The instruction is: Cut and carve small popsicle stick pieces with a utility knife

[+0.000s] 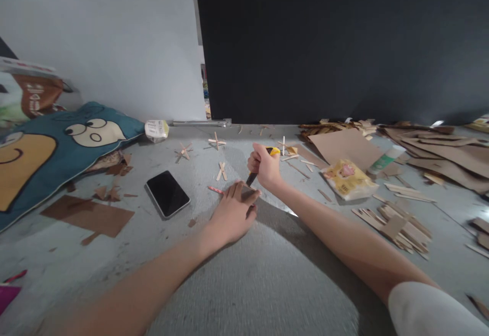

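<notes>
My right hand is a fist around a yellow-and-black utility knife. The knife's dark lower end slants down to the surface beside the fingertips of my left hand. That left hand lies flat with its fingers stretched forward. From under its fingers, on the left side, pokes a thin red-and-white striped stick; what else the fingers cover is hidden. Just beyond lies a small cross of wooden sticks. Farther back are a second crossed piece and a star-shaped one.
A black phone and a brown cardboard piece lie left, near a blue cartoon cushion. On the right are a yellow packet, a glue stick, loose wooden sticks and cardboard sheets. A dark panel rises behind.
</notes>
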### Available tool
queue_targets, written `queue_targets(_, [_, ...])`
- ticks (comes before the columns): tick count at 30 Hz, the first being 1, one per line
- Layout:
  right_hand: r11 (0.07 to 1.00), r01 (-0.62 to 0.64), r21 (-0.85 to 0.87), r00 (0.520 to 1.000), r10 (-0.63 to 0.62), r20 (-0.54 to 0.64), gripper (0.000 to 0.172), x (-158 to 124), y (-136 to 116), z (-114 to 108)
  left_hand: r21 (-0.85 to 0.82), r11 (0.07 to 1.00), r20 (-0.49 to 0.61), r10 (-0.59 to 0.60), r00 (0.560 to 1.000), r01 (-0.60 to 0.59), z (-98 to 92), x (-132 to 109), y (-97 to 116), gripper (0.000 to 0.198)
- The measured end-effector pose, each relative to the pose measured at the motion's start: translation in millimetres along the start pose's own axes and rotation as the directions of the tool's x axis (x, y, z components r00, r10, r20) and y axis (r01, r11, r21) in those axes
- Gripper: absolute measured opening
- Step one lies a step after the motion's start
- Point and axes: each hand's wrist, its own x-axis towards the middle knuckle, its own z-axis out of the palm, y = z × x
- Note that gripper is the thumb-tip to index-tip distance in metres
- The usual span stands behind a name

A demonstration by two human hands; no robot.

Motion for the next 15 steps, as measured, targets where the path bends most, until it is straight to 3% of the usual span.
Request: queue_targets(15, [0.997,0.062,-0.035,0.998,-0.062,0.019,0.062,-1.8,5.1,-2.8,0.03,0.999,-0.022,-0.018,1.0,0.018,7.7,-0.6,-2.8,0.043])
